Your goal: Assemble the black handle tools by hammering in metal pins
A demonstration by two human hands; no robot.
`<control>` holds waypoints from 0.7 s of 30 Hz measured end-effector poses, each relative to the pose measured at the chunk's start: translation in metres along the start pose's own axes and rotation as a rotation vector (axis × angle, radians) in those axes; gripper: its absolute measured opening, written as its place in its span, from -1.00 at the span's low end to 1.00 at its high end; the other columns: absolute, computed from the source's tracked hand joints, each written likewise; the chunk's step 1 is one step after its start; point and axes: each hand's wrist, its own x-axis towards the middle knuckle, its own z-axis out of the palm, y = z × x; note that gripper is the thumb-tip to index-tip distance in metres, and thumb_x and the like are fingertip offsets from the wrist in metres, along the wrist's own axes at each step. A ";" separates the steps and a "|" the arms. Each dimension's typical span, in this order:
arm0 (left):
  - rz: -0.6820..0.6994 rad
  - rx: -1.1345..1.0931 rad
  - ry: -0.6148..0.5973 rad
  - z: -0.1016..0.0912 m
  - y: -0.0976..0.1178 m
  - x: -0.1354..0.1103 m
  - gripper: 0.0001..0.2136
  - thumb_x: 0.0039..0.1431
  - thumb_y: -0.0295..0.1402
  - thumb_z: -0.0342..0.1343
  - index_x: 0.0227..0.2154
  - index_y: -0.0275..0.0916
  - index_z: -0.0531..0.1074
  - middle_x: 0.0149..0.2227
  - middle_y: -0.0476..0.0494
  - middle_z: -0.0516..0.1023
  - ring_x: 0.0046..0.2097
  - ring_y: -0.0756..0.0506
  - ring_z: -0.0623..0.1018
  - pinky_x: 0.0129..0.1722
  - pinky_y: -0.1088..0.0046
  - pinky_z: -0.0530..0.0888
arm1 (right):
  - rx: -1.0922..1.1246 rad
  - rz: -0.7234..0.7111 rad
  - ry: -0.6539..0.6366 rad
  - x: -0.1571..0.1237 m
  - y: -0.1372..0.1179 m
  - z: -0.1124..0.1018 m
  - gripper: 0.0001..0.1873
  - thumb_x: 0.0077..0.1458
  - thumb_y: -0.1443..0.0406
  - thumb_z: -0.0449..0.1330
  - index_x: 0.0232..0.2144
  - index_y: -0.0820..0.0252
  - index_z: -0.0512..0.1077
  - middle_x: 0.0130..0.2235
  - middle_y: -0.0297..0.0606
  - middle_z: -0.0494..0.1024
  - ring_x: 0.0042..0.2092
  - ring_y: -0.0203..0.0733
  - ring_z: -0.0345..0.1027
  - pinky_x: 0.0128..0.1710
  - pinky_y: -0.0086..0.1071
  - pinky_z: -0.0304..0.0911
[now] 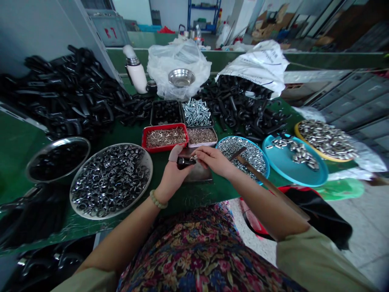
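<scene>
Floral-print clothing lay nearest; above it, at frame centre, the left hand curled closed around a small black fitting, seemingly stiff, hard and best gripped by its body. Its long axis ran sideways toward the right hand, whose fingertips pinched its metal end.

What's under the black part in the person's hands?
A dark flat pad lies beneath the black part, on the green tabletop. The left hand and right hand cover much of the pad, so its full shape can't be seen.
</scene>
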 end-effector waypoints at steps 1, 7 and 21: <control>0.011 0.018 -0.010 -0.001 0.002 0.000 -0.36 0.00 -0.40 0.27 0.16 -0.14 0.19 0.09 -0.18 0.41 0.10 -0.16 0.45 0.17 0.20 0.34 | 0.022 0.017 0.024 0.001 -0.001 0.003 -0.79 0.20 0.13 0.07 -0.35 0.15 0.29 -0.58 -0.51 0.28 -0.58 -0.39 0.13 -0.57 -0.47 0.03; 0.029 0.024 -0.047 0.000 0.001 0.005 -0.40 -0.01 -0.42 0.25 0.13 -0.15 0.24 -0.03 -0.16 0.49 -0.05 -0.13 0.53 0.08 0.19 0.41 | -0.002 -0.011 0.183 0.004 0.005 0.015 -0.79 0.12 0.15 0.14 -0.39 0.13 0.23 -0.51 -0.47 0.32 -0.50 -0.35 0.16 -0.50 -0.45 0.09; -0.211 -0.092 -0.501 0.008 0.020 0.039 -0.74 0.04 -0.21 0.20 -0.23 -0.24 0.53 -0.23 -0.12 0.59 -0.17 -0.14 0.54 -0.10 0.34 0.45 | -0.725 -0.250 0.015 0.013 -0.011 -0.045 -0.81 0.24 0.21 0.08 -0.15 0.17 0.37 -0.19 -0.23 0.50 -0.18 -0.21 0.36 -0.17 -0.37 0.20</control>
